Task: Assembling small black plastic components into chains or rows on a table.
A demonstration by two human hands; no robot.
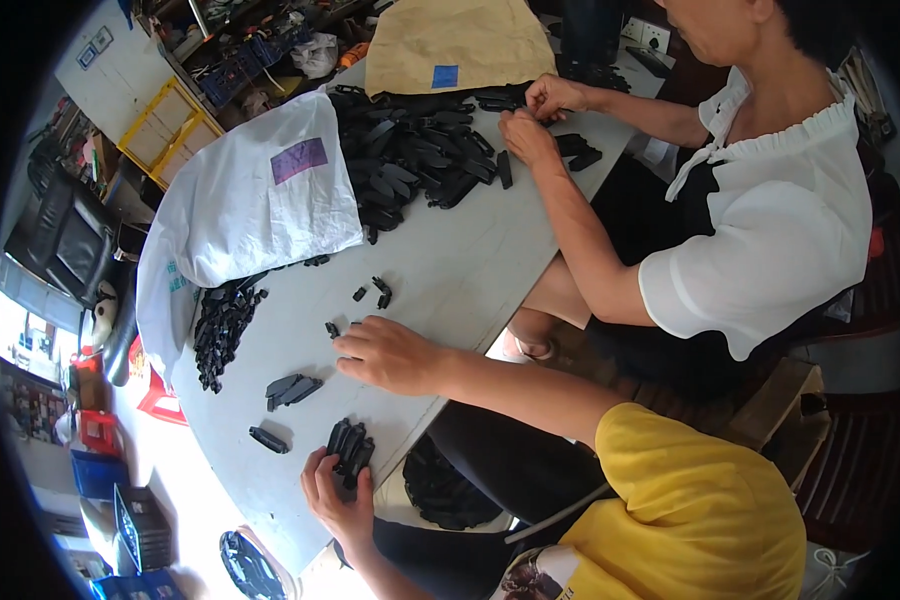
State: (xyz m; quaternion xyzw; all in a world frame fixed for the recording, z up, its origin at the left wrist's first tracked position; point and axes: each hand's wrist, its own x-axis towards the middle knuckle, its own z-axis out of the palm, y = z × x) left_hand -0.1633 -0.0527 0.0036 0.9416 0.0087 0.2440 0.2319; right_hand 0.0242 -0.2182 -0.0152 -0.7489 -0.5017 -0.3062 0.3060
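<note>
My left hand curls its fingers and thumb around the near end of a row of slim black plastic pieces near the table's edge. Farther up, my right hand rests low over the table with bent fingers; what lies under its fingertips is hidden. Small black parts sit right by those fingertips, and a few more small black parts lie beyond. To the left are a small stack of flat black pieces and a single long black piece.
A white sack spills small black parts onto the pale table. Behind it lies a big heap of black pieces beside a tan sack. At the right, a co-worker's hands handle black pieces.
</note>
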